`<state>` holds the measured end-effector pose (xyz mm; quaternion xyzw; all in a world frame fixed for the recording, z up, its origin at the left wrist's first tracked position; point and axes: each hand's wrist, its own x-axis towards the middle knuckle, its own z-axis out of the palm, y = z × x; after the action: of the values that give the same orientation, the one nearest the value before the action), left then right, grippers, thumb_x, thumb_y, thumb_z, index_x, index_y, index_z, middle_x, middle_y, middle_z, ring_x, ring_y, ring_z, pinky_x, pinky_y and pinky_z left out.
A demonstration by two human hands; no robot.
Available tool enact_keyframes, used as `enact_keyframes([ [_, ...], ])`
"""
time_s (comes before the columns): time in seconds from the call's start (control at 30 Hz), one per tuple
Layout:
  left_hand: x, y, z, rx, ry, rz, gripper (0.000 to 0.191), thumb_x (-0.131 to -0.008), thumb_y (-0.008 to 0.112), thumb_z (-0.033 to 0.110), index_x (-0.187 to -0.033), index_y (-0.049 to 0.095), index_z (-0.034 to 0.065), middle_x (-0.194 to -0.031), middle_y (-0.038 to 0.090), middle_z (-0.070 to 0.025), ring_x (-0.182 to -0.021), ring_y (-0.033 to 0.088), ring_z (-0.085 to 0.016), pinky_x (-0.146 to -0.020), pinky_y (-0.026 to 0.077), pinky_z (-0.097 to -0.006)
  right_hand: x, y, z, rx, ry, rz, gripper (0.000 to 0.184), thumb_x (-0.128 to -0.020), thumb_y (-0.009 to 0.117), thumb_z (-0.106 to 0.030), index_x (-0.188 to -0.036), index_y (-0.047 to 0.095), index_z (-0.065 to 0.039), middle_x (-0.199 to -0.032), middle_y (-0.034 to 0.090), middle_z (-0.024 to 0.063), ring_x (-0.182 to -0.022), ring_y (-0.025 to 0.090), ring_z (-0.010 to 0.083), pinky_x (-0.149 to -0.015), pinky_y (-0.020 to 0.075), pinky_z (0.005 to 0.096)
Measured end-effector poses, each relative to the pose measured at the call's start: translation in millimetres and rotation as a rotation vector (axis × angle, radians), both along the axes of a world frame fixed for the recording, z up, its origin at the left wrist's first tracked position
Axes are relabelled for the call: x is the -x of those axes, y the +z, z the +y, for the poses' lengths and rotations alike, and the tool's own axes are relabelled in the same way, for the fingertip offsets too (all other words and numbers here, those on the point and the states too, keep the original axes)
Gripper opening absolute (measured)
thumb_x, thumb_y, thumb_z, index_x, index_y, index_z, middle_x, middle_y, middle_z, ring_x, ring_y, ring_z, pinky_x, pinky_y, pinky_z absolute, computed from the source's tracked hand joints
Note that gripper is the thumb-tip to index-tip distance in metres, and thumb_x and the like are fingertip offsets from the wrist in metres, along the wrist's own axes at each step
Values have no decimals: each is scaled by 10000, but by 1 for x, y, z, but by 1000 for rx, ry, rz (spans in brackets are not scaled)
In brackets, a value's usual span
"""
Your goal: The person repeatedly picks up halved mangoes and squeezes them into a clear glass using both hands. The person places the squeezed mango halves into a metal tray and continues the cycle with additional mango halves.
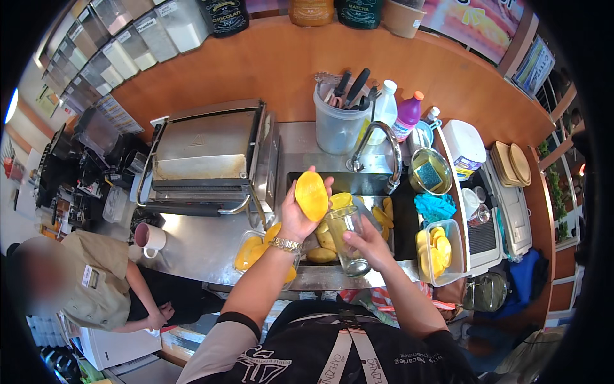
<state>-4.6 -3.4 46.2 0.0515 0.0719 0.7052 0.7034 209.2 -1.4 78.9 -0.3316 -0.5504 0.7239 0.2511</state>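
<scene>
My left hand (292, 216), palm up over the sink, holds a mango half (312, 197) with its yellow flesh facing up. In my right hand (373, 246) is a clear drinking glass (343, 235), its rim tilted up towards the mango half and its base towards me. Beneath my hands, more mango pieces (383, 216) and a whole-looking mango (321, 255) lie in the sink area, partly hidden by the glass. A plastic tub of mango halves (249, 250) stands left of the sink, partly behind my left forearm. Another clear tub (455, 261) with mango pieces stands at the right.
A curved faucet (395, 158) rises behind the sink (407, 235). Left of it stands a steel contact grill (206, 149). A utensil bucket (336, 125), bottles (407, 115) and a bowl with a sponge (428, 174) line the back. A co-worker (96, 283) stands at the left near a mug (149, 239).
</scene>
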Motion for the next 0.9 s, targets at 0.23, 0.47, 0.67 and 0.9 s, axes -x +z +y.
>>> enact_keyframes([
  [0.23,-14,-5,20,-15,67,76,747,-911,412,680,-1438,401,152,-1242,588,-91,-1037,596,-280,-910,475,-455,9,8,-9,42,-45,-137,509,-934,630,-348,-1286,453,-27,-946,586,31,-691,531,75,-583,426,221],
  [0.47,-8,11,20,-218,10,264,818,-890,516,616,-1469,337,67,-1226,565,-170,-1059,582,-307,-1055,377,-604,19,4,-13,123,-22,-70,506,-955,583,-401,-1263,478,-14,-982,597,46,-839,547,100,-732,451,255],
  [0.67,-6,9,21,-255,-17,316,853,-873,558,598,-1463,305,38,-1192,586,-176,-1037,610,-309,-1063,334,-652,28,13,-15,55,2,-145,514,-959,576,-406,-1271,481,-9,-1011,604,57,-886,552,113,-790,451,265],
  [0.9,-6,7,15,-241,-11,291,814,-886,548,579,-1449,330,33,-1164,598,-172,-1017,618,-305,-1066,327,-655,34,13,-17,72,-14,-143,524,-956,578,-412,-1272,490,-4,-1053,613,75,-955,563,134,-835,455,281],
])
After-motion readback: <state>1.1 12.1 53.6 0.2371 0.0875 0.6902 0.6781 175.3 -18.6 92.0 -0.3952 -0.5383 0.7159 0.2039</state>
